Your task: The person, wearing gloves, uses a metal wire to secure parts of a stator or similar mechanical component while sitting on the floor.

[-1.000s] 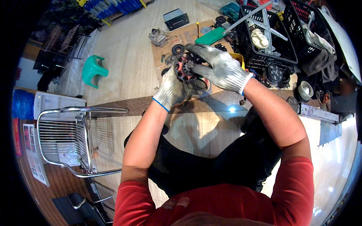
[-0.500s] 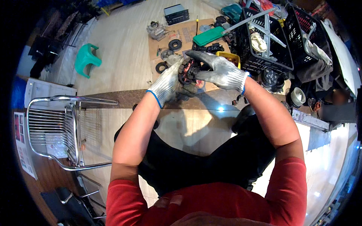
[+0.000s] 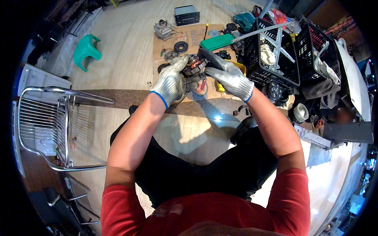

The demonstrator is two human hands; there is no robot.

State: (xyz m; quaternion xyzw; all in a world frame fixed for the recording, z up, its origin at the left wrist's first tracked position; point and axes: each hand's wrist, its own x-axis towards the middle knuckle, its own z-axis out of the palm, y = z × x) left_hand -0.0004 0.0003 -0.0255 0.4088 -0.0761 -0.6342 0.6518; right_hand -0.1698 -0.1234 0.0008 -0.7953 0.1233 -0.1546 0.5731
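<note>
In white knitted gloves with grey coating and blue cuffs, both hands are held out over the cardboard. My left hand is closed round a wound motor core, a dark toothed ring with copper-coloured windings showing on top. Its lower fingers curl beneath the part. To the right of the core, my right hand has its fingers spread, with the tips close to the part's edge. Whether they touch it I cannot tell.
The cardboard sheet carries a black ring, a metal housing and a green case. A yellow tray is partly behind my right hand. Black crates stand right; a green stool and metal chair are left.
The motor core has turned, so its toothed side now shows more. My right hand's fingers have moved off its middle and spread wider. The whole view has shifted slightly.
</note>
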